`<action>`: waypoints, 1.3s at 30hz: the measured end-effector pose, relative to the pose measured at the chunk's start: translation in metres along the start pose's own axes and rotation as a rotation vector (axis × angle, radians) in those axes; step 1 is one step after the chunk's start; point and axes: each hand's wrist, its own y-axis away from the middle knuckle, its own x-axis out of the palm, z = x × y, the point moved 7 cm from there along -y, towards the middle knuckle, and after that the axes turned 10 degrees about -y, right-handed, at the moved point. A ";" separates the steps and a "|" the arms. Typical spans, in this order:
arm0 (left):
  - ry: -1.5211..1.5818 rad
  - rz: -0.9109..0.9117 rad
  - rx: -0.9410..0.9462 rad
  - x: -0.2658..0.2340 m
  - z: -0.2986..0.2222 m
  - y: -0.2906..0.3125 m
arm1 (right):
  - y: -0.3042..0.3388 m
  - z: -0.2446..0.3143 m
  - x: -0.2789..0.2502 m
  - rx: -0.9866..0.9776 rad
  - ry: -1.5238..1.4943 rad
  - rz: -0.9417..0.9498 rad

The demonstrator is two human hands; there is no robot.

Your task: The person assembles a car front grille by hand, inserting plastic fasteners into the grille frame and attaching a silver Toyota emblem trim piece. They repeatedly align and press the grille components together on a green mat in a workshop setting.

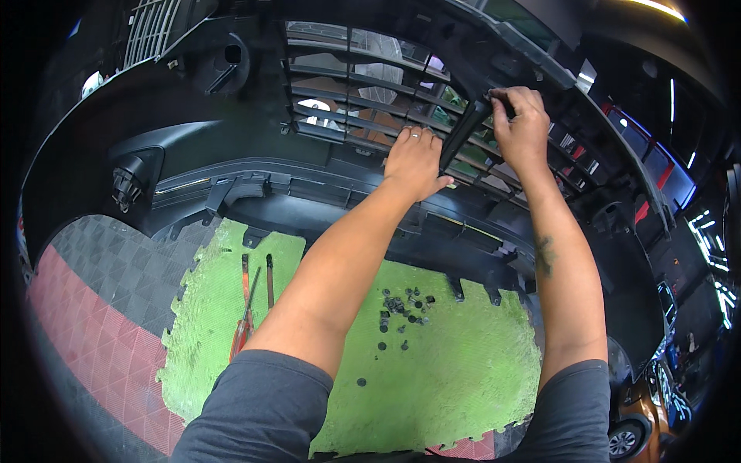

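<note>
A large black car bumper (255, 154) stands in front of me, its inner side toward me. Slats of its black grille (318, 74) span the middle. My left hand (414, 163) lies over the lower grille, fingers stretched out and thumb apart, next to the lower end of a slanting black bar (466, 130). At the bar's upper end, my right hand (523, 127) has its fingers curled in, thumb and fingertips pinched on it. Whether a small part is also between those fingertips is hidden.
A green foam mat (440, 378) covers the floor below. Several small black clips (395, 305) lie scattered on it. Left of my forearm are a red-handled screwdriver (242, 333) and other slim tools. An orange car (637, 413) stands at the lower right.
</note>
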 end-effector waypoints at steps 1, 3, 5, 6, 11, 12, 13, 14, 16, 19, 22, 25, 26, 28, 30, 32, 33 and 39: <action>-0.004 0.010 -0.002 0.002 0.000 0.000 | 0.001 -0.001 0.001 0.004 -0.005 0.013; -0.018 0.025 -0.004 0.002 -0.001 -0.001 | 0.002 -0.002 0.000 0.005 -0.010 0.034; -0.033 0.047 -0.001 0.004 -0.002 -0.001 | 0.000 -0.003 0.002 0.016 -0.010 0.060; -0.035 0.050 0.000 0.004 -0.003 -0.003 | 0.000 -0.005 0.003 0.024 -0.008 0.072; -0.042 -0.102 0.024 0.005 -0.001 -0.006 | -0.003 -0.011 0.004 -0.070 0.079 0.079; -0.023 -0.108 0.037 0.009 -0.004 -0.003 | 0.003 -0.016 0.006 -0.092 0.108 0.087; -0.032 -0.123 0.040 0.011 -0.002 0.000 | 0.005 -0.020 0.012 -0.109 0.123 0.087; -0.044 -0.137 0.044 0.011 0.000 0.001 | 0.007 -0.016 0.013 -0.125 0.133 0.084; -0.115 -0.105 0.035 0.015 0.008 0.005 | 0.010 0.001 0.024 0.201 0.238 0.161; -0.062 -0.125 0.049 -0.008 -0.015 0.009 | 0.023 0.002 0.005 -0.028 0.234 -0.028; -0.036 0.017 0.013 -0.008 -0.002 0.010 | 0.021 0.011 0.013 -0.059 0.210 -0.062; -0.033 0.001 0.057 -0.012 -0.026 0.000 | 0.021 0.005 -0.011 0.006 0.231 0.048; -0.031 -0.026 0.083 -0.012 -0.040 -0.005 | 0.028 -0.005 -0.023 0.027 0.244 0.091; -0.105 0.113 0.013 -0.003 -0.010 0.002 | 0.059 0.027 0.001 -0.077 0.005 -0.261; -0.119 0.185 -0.006 0.003 -0.009 0.000 | 0.109 0.064 -0.032 -0.017 -0.142 -0.212; -0.136 0.185 0.012 0.001 -0.014 -0.001 | 0.217 0.045 -0.013 0.737 -0.596 0.112; -0.122 0.188 0.017 -0.004 -0.016 -0.002 | 0.279 0.057 -0.011 0.857 -0.605 0.267; -0.110 0.199 0.036 -0.001 -0.019 -0.003 | 0.399 0.243 -0.035 0.554 -0.592 0.721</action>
